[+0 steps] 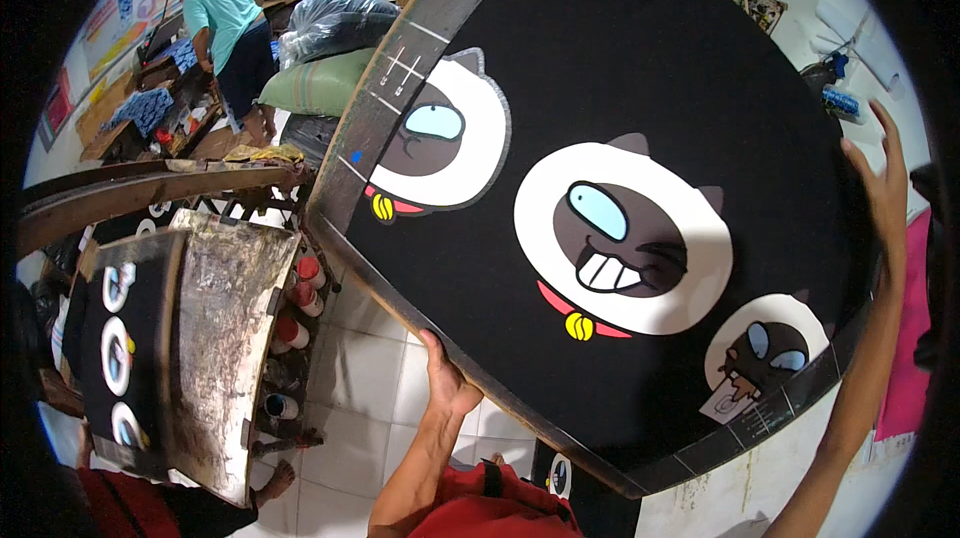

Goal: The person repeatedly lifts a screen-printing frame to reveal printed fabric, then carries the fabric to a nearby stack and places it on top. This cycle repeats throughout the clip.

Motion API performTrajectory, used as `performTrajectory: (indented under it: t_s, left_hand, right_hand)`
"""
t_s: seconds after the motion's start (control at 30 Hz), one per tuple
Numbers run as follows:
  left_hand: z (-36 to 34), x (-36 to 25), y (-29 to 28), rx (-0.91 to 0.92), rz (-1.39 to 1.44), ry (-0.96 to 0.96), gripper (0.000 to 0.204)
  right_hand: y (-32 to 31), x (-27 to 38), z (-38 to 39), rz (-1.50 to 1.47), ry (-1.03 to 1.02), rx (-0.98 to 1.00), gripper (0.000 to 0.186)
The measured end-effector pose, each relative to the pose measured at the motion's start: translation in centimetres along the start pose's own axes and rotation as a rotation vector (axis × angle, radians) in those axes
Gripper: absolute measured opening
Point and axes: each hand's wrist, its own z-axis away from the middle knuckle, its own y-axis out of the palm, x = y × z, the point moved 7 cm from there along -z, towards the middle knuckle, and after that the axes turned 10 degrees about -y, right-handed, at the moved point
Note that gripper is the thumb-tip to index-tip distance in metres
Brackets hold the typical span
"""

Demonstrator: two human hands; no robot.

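Fingers [886, 153] of the right hand [880, 193] spread on the black cat-printed board [640, 78] at frame right; left hand [445, 388] grips its lower edge.

A flat board [640, 68] covered in matt black cloth is shown, printed with smooth, slightly glossy cat faces [622, 238]; its bare rim looks like dull, worn wood. A rough, paint-crusted panel [225, 338] is seen lower left. Glossy white tiles [370, 378] form the floor.
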Motion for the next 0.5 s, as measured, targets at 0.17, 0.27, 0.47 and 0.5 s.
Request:
performTrajectory:
  t_s: [0.17, 0.27, 0.47, 0.5]
  left_hand:
    - [0.6, -0.6, 0.8, -0.007, -0.063, -0.050, 0.088]
    - [0.6, -0.8, 1.2, -0.038, -0.109, -0.068, 0.088]
    - [0.2, -1.2, 0.9, -0.023, -0.135, -0.131, 0.085]
    - [0.0, -1.1, 0.8, -0.020, -0.140, -0.144, 0.085]
  right_hand:
    - [4.3, 1.0, 0.1, -0.744, 0.368, 0.607, 0.060]
    - [4.4, 1.8, 1.5, -0.923, 0.452, 0.645, 0.057]
    - [4.8, 0.7, 5.4, -1.048, 0.601, 0.585, 0.057]
    - [5.0, 0.4, 6.0, -1.032, 0.626, 0.611, 0.059]
